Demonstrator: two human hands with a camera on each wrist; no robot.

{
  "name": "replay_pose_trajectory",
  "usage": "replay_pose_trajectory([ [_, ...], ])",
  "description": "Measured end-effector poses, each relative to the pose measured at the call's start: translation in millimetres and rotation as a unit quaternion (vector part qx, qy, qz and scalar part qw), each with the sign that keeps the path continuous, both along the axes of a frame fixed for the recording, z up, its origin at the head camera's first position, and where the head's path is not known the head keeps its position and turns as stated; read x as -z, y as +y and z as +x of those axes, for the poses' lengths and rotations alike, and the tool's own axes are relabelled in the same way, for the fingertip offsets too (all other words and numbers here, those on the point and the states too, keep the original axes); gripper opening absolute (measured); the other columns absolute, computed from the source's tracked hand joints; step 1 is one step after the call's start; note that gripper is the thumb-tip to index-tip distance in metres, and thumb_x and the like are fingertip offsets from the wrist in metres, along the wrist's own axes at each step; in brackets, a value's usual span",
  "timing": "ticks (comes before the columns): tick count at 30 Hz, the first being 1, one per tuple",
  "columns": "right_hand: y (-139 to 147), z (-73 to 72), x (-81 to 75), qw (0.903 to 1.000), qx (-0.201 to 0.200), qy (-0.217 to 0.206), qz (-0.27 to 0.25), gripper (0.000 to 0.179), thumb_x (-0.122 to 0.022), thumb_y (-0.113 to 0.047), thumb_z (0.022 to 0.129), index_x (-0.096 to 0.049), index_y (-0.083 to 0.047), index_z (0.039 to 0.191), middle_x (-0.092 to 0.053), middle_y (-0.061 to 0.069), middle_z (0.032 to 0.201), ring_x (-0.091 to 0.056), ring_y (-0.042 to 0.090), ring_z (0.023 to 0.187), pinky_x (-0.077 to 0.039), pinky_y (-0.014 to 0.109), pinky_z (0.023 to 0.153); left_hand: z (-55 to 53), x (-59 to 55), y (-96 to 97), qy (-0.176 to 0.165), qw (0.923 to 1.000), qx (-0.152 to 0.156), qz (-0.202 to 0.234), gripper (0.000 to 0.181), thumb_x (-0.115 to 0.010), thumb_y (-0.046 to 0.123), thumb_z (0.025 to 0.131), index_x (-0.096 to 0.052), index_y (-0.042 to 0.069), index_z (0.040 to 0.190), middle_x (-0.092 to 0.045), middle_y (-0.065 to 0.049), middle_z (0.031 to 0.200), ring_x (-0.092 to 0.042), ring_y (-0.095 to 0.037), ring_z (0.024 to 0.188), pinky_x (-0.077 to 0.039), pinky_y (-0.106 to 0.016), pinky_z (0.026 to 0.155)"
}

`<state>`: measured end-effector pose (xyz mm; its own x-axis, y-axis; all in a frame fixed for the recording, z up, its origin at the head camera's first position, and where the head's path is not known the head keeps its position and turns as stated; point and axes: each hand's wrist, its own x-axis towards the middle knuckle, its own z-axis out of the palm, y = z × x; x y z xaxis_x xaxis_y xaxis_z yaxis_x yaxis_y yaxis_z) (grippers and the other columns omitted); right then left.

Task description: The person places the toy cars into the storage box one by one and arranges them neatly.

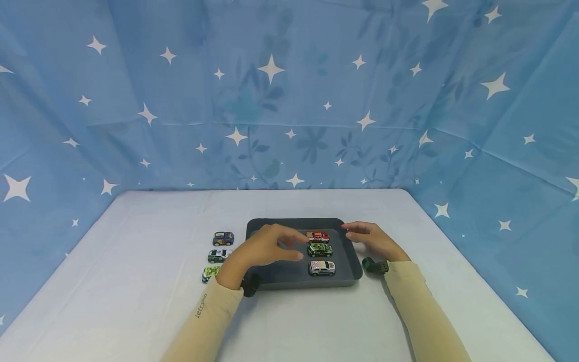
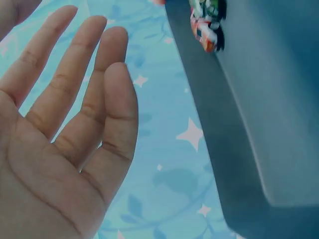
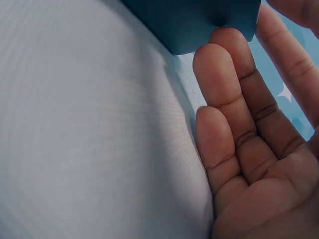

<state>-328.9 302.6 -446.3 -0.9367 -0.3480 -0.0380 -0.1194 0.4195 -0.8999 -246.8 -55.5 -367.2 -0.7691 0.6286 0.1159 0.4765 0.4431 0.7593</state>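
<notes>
A dark grey tray (image 1: 307,285) holds three toy cars: a red-and-orange car (image 1: 318,237), a green camouflage car (image 1: 319,250) and a silver-white car (image 1: 321,268). Over the tray's left part hovers my left hand (image 1: 271,246), fingers loosely extended and holding nothing. The left wrist view shows that hand's palm (image 2: 45,164) with its fingers apart, to one side of the tray. My right hand (image 1: 373,240) is at the tray's right rim. From the right wrist, its relaxed fingers (image 3: 214,74) reach the tray's outer wall (image 3: 199,20); whether they press on it I cannot tell.
Left of the tray, a purple car (image 1: 223,238), a white-and-green car (image 1: 219,256) and a lime car (image 1: 210,273) stand in a column, the nearer two partly behind my left arm. A white cloth (image 1: 149,281) covers the table; a blue starry curtain (image 1: 289,100) hangs behind.
</notes>
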Motion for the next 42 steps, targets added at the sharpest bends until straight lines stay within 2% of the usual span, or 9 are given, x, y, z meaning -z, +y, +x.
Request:
replay_pose_trajectory([
  [6, 3, -0.9, 2.1, 0.9999, -0.006, 0.011, 0.000, 0.049, -0.070, -0.019, 0.106, -0.061, 0.008, 0.146, -0.053, 0.030, 0.156, -0.044, 0.050, 0.149, -0.027, 0.070, 0.124, -3.5, -5.9, -18.3, -0.013, 0.9996, -0.009, 0.022, 0.039, -0.080, 0.015, 0.100, -0.074, 0.006, 0.138, -0.072, -0.009, 0.138, -0.068, -0.034, 0.123, -0.058, -0.038, 0.101],
  [10, 3, -1.0, 2.0, 0.9999, -0.007, 0.011, 0.003, 0.050, -0.070, -0.020, 0.106, -0.061, 0.007, 0.147, -0.054, 0.030, 0.156, -0.044, 0.050, 0.148, -0.027, 0.070, 0.123, -7.2, -6.0, -31.0, -0.024, 0.9989, -0.023, 0.033, 0.039, -0.078, 0.014, 0.102, -0.073, 0.007, 0.139, -0.072, -0.009, 0.137, -0.068, -0.033, 0.123, -0.057, -0.042, 0.103],
  [16, 1, -0.2, 0.6, 1.0000, -0.007, 0.006, 0.000, 0.051, -0.070, -0.020, 0.105, -0.061, 0.008, 0.147, -0.054, 0.030, 0.155, -0.045, 0.050, 0.148, -0.026, 0.070, 0.124, -11.9, -7.1, -52.3, -0.013, 0.9973, -0.048, 0.054, 0.038, -0.076, 0.012, 0.103, -0.072, 0.004, 0.140, -0.072, -0.013, 0.138, -0.068, -0.034, 0.125, -0.055, -0.050, 0.107],
  [23, 1, -0.3, -0.1, 1.0000, -0.006, 0.007, 0.001, 0.051, -0.070, -0.020, 0.105, -0.060, 0.008, 0.147, -0.053, 0.031, 0.156, -0.045, 0.050, 0.148, -0.027, 0.071, 0.123, -16.6, -9.2, -75.0, -0.004, 0.9955, -0.083, 0.045, 0.039, -0.074, 0.013, 0.104, -0.070, 0.004, 0.142, -0.070, -0.015, 0.141, -0.068, -0.035, 0.125, -0.056, -0.053, 0.104],
  [28, 2, -0.3, 0.9, 1.0000, -0.004, 0.004, 0.005, 0.051, -0.070, -0.020, 0.106, -0.060, 0.007, 0.147, -0.052, 0.030, 0.157, -0.045, 0.050, 0.148, -0.028, 0.071, 0.123, -21.0, -5.7, -88.3, -0.005, 0.9934, -0.104, 0.047, 0.040, -0.073, 0.014, 0.104, -0.069, 0.003, 0.143, -0.069, -0.016, 0.142, -0.066, -0.038, 0.128, -0.056, -0.056, 0.104],
  [35, 1, 1.8, -0.1, 1.0000, -0.003, 0.002, 0.004, 0.050, -0.069, -0.018, 0.106, -0.060, 0.007, 0.148, -0.051, 0.031, 0.158, -0.043, 0.051, 0.150, -0.027, 0.073, 0.122, -26.1, 1.5, -110.4, -0.018, 0.9891, -0.135, 0.056, 0.042, -0.072, 0.014, 0.105, -0.068, 0.002, 0.145, -0.066, -0.020, 0.145, -0.065, -0.040, 0.129, -0.058, -0.051, 0.101],
  [42, 0, 1.6, 1.0, 0.9999, 0.006, -0.001, 0.010, 0.050, -0.069, -0.021, 0.106, -0.061, 0.006, 0.147, -0.055, 0.029, 0.155, -0.044, 0.050, 0.149, -0.027, 0.072, 0.123, -26.8, 9.8, -128.3, -0.016, 0.9857, -0.159, 0.053, 0.043, -0.071, 0.016, 0.106, -0.065, 0.000, 0.146, -0.065, -0.023, 0.146, -0.063, -0.043, 0.130, -0.052, -0.060, 0.107],
])
